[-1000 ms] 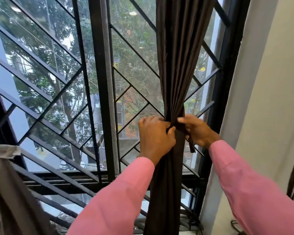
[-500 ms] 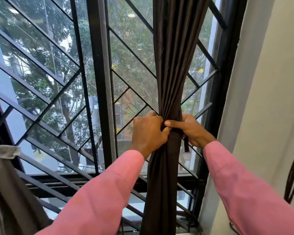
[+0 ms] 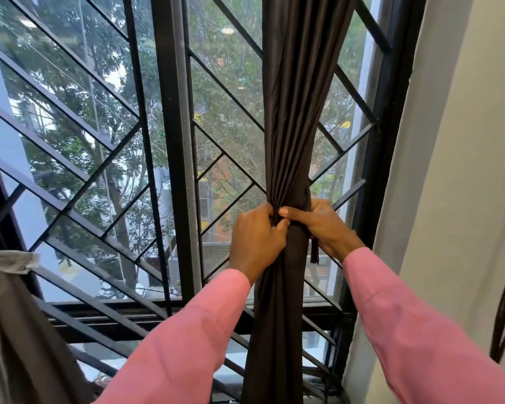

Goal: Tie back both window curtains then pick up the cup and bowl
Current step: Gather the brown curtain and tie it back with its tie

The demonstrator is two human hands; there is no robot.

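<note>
As the left hand (image 3: 255,243) and right hand (image 3: 322,225) grip the bunched curtain (image 3: 298,112), a wall (image 3: 464,141) seems close rightward.

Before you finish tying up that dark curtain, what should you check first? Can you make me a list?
1. Dark curtain gathered into one bunch: ok.
2. Left hand grips the bunch: ok.
3. Right hand grips it from the other side, thumb across the front: ok.
4. Tie strip wrapped round and knotted: cannot tell; only a loose end hangs below the right hand.
5. Grey curtain at the left edge tied back: ok, a knot of cloth shows on it.
6. Cup and bowl in sight for later: not ok, neither is in view.
</note>
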